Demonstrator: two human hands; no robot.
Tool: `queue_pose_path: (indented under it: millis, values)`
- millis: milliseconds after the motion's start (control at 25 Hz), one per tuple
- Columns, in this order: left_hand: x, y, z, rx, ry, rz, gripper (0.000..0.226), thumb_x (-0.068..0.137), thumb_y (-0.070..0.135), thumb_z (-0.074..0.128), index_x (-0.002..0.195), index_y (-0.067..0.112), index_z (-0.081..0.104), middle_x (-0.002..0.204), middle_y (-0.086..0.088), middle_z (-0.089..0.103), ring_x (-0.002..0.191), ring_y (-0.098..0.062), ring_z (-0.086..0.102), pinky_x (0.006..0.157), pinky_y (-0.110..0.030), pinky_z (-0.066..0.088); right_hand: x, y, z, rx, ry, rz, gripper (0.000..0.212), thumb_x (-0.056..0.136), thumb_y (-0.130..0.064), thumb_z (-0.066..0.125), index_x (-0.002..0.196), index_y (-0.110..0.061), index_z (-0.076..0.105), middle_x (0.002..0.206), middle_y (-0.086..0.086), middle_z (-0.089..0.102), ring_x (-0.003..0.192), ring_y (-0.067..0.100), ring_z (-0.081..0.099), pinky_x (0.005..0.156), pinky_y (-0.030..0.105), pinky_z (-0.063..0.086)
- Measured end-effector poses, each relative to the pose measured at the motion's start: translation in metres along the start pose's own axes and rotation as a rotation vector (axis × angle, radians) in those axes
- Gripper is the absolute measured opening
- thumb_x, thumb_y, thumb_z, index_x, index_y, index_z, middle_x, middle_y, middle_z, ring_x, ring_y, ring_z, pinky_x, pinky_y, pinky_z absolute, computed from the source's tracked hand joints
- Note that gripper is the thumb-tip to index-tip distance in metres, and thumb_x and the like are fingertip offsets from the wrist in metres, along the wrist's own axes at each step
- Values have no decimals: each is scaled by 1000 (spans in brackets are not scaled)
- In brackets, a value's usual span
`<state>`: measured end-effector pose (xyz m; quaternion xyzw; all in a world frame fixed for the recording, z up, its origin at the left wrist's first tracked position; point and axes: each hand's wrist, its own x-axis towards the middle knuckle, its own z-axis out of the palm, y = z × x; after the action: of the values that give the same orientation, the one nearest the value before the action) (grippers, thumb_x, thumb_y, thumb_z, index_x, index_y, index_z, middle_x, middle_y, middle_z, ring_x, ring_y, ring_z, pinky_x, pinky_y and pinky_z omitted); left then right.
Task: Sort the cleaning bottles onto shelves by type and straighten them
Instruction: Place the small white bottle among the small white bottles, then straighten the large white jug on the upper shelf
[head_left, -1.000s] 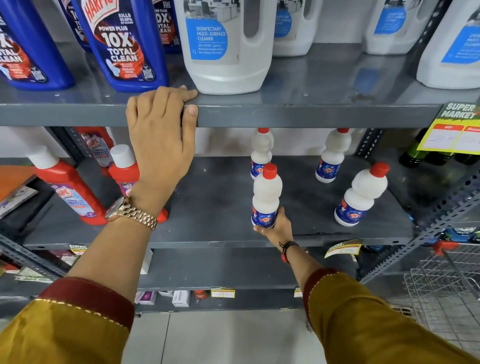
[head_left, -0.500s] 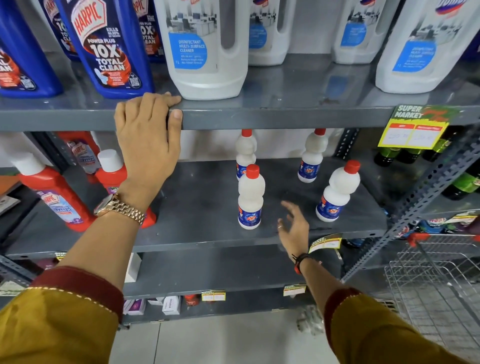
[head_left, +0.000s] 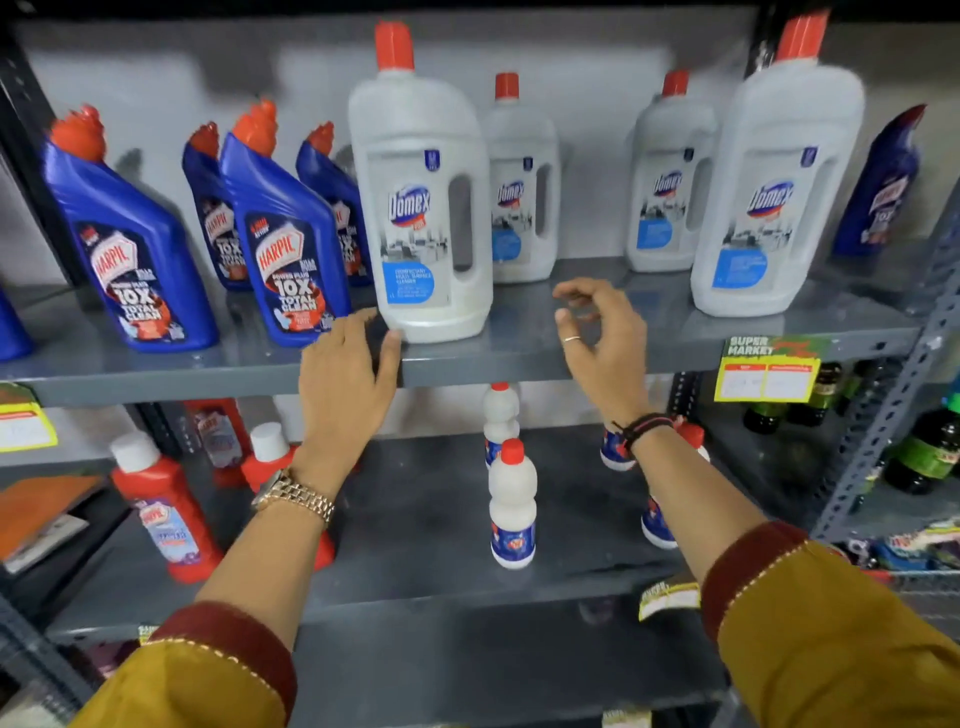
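Observation:
On the upper shelf stand several blue Harpic bottles at the left and several white Domex jugs with red caps, the nearest jug at the front. My left hand rests on the shelf edge, fingertips by that jug's lower left corner, holding nothing. My right hand hovers with fingers spread just right of the jug, empty. On the lower shelf stand small white bottles with red caps; two of them are partly hidden behind my right forearm.
Red bottles with white caps stand at the lower left. One blue Harpic bottle stands alone at the upper right. A yellow price tag hangs from the shelf edge. Dark green bottles fill the neighbouring rack at the right.
The view has tilted up to the upper shelf. My right hand rose from the lower shelf, clear of the small white bottle, to beside the front Domex jug. My left hand stays on the edge.

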<state>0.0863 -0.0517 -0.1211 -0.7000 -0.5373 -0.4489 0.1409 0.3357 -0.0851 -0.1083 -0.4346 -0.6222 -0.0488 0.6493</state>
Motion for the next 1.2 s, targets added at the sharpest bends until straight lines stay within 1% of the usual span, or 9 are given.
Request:
queue_pose_path:
  millis: [80,160,320,480,680,800,960,1080,1200]
  values:
    - [13,2,-3,-127,-92,-96,52,94,47,38,132,12,41,126,-12,61,107,-31,59,86,-43,46,18,-5,19,23,-165,102,25,86,-15,56,111,-10,58,108,2,66,94,8,58,82,14,49]
    - [30,3,-6,-353,-188,-162,47,94,44,42,131,15,44,126,-6,62,106,-24,61,85,-35,46,33,-9,37,50,-332,220,30,88,-20,56,117,-10,56,115,4,65,101,8,58,87,11,46]
    - [57,5,-11,-903,-416,-375,24,90,25,56,112,15,59,111,-4,67,101,-18,63,86,-28,53,51,-21,61,353,-498,474,24,92,-24,49,112,-12,56,119,6,62,113,21,58,102,37,45]
    - [67,3,-8,-904,-450,-403,16,82,24,68,97,20,64,97,6,70,91,-9,66,71,-15,54,58,-19,68,384,-471,511,32,92,-28,49,110,-3,56,122,26,58,115,36,54,101,52,43]
    - [74,19,10,-932,-489,-429,25,81,19,69,105,14,63,101,-1,69,92,-12,65,74,-19,55,62,-4,45,406,-476,519,31,91,-29,51,118,-15,56,121,7,63,111,20,59,100,42,46]
    - [76,41,26,-969,-493,-440,25,81,16,69,104,11,63,99,-4,68,86,-12,64,67,-13,55,68,8,23,354,-452,514,30,91,-30,52,117,-16,57,117,3,65,108,18,60,97,37,48]
    - [80,68,45,-971,-519,-453,29,78,19,72,104,11,64,100,-4,69,90,-15,65,73,-20,56,75,25,-2,352,-416,544,17,89,-32,54,103,-24,59,109,0,66,104,15,62,97,39,49]
    - [84,81,54,-976,-549,-443,24,77,21,73,98,17,63,99,0,68,90,-11,65,67,-15,54,77,35,-13,361,-376,546,12,89,-31,55,99,-26,59,107,0,67,100,13,62,92,35,51]
    - [84,84,61,-1017,-547,-455,22,77,18,73,96,18,62,102,-3,69,94,-15,66,77,-23,55,76,40,-17,414,-354,559,16,89,-28,56,103,-23,61,106,2,68,95,10,63,83,26,53]
